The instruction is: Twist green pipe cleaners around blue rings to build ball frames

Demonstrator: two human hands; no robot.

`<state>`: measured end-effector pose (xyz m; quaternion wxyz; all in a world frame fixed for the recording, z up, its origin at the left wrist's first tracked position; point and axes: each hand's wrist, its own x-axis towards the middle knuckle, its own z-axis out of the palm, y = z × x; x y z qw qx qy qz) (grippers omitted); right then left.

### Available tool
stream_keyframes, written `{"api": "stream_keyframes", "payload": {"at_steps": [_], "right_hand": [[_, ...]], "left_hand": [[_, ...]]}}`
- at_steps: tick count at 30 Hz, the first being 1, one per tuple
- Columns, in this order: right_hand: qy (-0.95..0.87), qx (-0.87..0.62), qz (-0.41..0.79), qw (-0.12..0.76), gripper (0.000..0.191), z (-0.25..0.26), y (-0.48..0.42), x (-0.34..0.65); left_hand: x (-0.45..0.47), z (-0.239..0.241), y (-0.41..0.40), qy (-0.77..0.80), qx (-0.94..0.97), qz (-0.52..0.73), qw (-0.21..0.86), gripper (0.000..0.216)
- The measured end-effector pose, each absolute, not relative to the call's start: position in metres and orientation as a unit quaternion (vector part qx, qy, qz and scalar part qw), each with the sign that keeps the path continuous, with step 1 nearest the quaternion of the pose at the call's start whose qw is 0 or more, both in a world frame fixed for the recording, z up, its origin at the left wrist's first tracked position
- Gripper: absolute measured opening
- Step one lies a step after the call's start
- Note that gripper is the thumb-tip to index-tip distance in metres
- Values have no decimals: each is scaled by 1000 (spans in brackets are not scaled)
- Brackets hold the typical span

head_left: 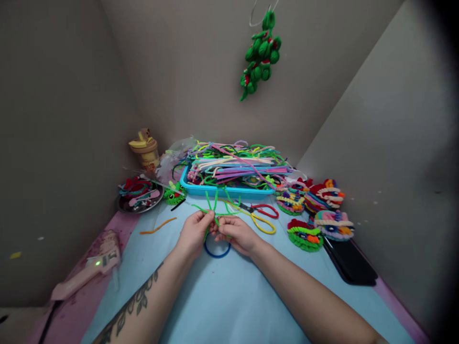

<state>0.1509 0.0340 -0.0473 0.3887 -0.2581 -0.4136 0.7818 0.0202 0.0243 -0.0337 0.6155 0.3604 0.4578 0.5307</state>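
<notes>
Both hands meet over the middle of the blue-covered table. My left hand (197, 229) is closed, pinching a bunch of green pipe cleaners (215, 203) whose ends fan out above the fingers. My right hand (238, 232) is closed on the same green pipe cleaners from the other side; its fingertips are partly hidden. A dark blue ring (217, 256) shows just below the hands; whether it is joined to the green pieces I cannot tell. Beyond my right hand lie scissors (263, 217) with one red and one yellow handle loop. An orange pipe cleaner (158, 226) lies to the left.
A blue tray (229, 192) heaped with coloured pipe cleaners stands at the back. A metal bowl (141, 208) and a pink glue gun (86, 272) are on the left. Several finished fuzzy figures (304, 235) and a black phone (349, 263) lie right. Green fuzzy pieces (263, 52) hang on the wall.
</notes>
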Motion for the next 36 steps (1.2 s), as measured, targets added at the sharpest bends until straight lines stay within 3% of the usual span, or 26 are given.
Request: {"api": "stream_keyframes", "payload": {"at_steps": [27,32,36], "right_hand": [[-416,-342,688,486,23,-57,44,152],[-454,-401,602,520,20,-54,48,156],[-490,-431,562,508,15,-49,51,161]], "left_hand": [[19,-36,23,474,392,501,609,31],[13,-29,26,503,435,535,521,37],[5,-29,30,529,455,556,452,26]]}}
